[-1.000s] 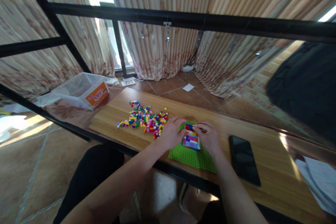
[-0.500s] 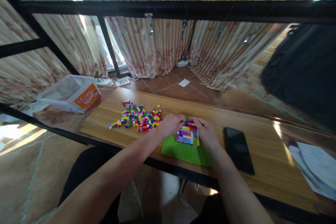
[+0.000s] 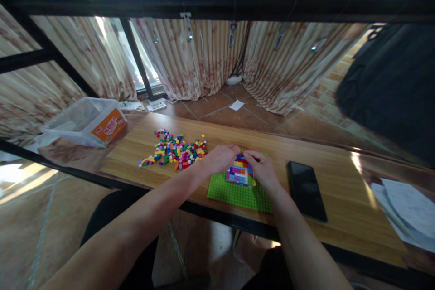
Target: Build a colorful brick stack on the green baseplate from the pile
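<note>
While part-curled L hand (image 3: 221, 158) & R hand (image 3: 264, 170) touch multicol. bricks (image 3: 240, 175), hands' grip unclear.

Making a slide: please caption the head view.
Left hand and right hand at a multicoloured brick build on a green baseplate.

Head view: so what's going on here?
At a wooden table, a person's left-hand grip and right-hand grip are both at the far edge of a multicoloured brick panel, on or just above a green baseplate. Whether either pinches a separate brick is too small to tell. Loose bricks lie spread to the left, a black phone lies to the right, and a clear box with an orange label stands past the table's left end.
</note>
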Demonstrator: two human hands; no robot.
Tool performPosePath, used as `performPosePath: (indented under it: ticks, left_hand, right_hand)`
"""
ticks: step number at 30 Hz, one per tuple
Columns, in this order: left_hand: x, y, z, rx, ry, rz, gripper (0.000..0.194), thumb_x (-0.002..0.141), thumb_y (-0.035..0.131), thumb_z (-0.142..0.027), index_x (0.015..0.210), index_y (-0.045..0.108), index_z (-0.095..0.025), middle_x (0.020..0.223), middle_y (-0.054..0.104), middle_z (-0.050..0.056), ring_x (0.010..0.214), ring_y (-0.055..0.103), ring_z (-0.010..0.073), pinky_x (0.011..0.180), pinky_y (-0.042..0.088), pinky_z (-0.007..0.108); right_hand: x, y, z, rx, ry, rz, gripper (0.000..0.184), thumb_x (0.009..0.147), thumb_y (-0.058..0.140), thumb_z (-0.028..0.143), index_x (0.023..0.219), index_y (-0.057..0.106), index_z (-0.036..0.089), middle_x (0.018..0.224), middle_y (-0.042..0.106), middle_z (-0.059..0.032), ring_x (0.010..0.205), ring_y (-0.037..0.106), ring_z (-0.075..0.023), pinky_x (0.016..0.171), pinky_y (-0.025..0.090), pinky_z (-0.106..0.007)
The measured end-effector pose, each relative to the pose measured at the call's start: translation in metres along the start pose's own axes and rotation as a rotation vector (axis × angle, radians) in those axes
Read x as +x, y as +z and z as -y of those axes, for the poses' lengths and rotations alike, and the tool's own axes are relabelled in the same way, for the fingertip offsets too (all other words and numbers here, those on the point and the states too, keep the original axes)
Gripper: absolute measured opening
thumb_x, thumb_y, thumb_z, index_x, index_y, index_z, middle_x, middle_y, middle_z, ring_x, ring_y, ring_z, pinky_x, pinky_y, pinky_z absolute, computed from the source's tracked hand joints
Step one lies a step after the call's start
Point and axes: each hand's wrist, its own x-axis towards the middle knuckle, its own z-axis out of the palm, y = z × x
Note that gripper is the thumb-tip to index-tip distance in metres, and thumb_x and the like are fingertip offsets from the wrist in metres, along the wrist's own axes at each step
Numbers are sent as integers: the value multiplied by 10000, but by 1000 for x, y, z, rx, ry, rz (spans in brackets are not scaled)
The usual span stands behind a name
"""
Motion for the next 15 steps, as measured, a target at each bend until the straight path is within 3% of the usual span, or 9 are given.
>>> performPosePath:
  ticks: [5,15]
  left_hand:
    - [7,-7,2,11,43,64,181,871,432,-111,967,587,-105,939,676,112,865,652,210,744,504,314]
    - [15,-12,1,22,132,60,145,843,497,-60,923,607,-111,871,676,103,838,661,190,788,501,303]
  right_hand:
    - [0,0,1,2,2,18,319,688,670,483,801,755,197,819,736,-52,776,647,-211,722,503,-333]
    - [-2,5,2,-23,7,3,358,694,659,515,821,752,193,815,742,-62,743,661,-214,680,518,-331]
